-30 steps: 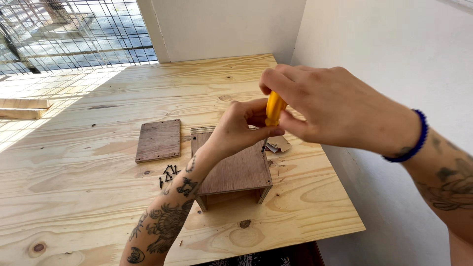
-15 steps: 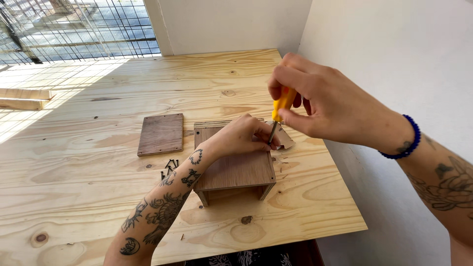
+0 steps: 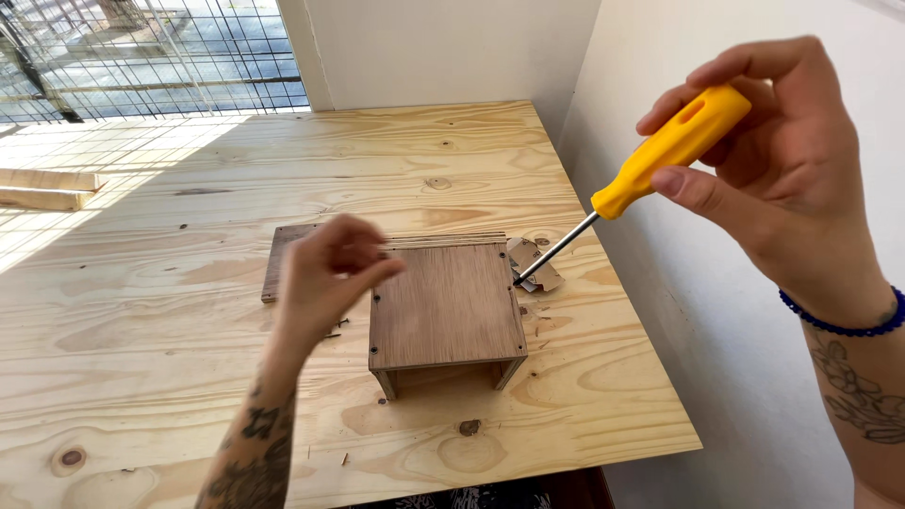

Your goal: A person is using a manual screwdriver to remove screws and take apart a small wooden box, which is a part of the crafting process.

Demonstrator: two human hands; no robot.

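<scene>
Both of your hands have come off the small wooden box (image 3: 447, 311). Half a second ago they were bunched together at its top right corner; now your right hand (image 3: 782, 179) is lifted toward two o'clock, fingers clamped on the yellow-handled screwdriver (image 3: 660, 160), its tip hovering just off that corner. Your left hand (image 3: 325, 278) has drawn back to nine o'clock of the box, fingertips pinched together; you cannot tell whether they hold a screw. That reads as a pause between fastenings. The box sits open side toward you, mid-table, on the pale plywood tabletop (image 3: 189, 377). A flat wood panel (image 3: 279, 259) lies behind your left hand. White walls close the corner; a wire-grid window (image 3: 151, 52) sits at eleven o'clock.
</scene>
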